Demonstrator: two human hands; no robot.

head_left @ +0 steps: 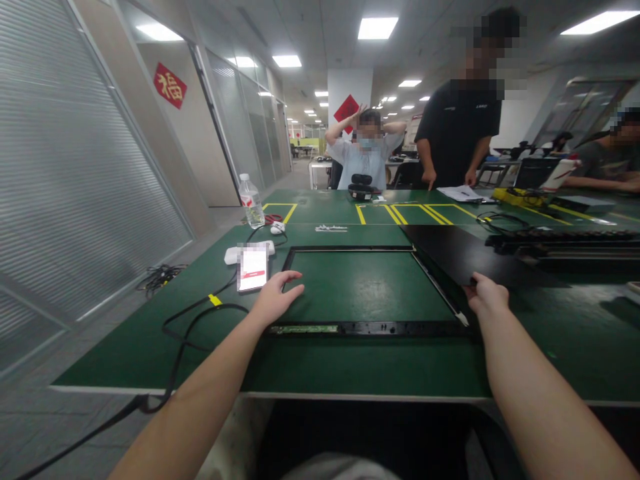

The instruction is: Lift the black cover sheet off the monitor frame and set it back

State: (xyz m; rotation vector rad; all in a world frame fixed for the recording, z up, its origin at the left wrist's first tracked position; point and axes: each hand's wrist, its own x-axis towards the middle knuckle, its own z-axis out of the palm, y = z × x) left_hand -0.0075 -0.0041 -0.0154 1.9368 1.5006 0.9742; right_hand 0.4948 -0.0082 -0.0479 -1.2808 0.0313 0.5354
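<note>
A thin black rectangular frame (385,329) lies flat on the green table, with a strip of green circuit board (307,329) along its near bar. At the frame's left side is my left hand (280,293), thumb and fingers apart; it does not appear to grip anything. My right hand (486,293) pinches the near left edge of a flat black panel (450,250). That panel is to the right of the frame, tilted, with its left edge close to the frame's right bar. The fingertips under the panel are hidden.
A lit phone (253,268) and a black cable (187,333) lie left of the frame. A water bottle (251,202) stands behind them. Long black bars (565,243) lie at the right. Across the green table (125,353), one person sits and another stands (457,127).
</note>
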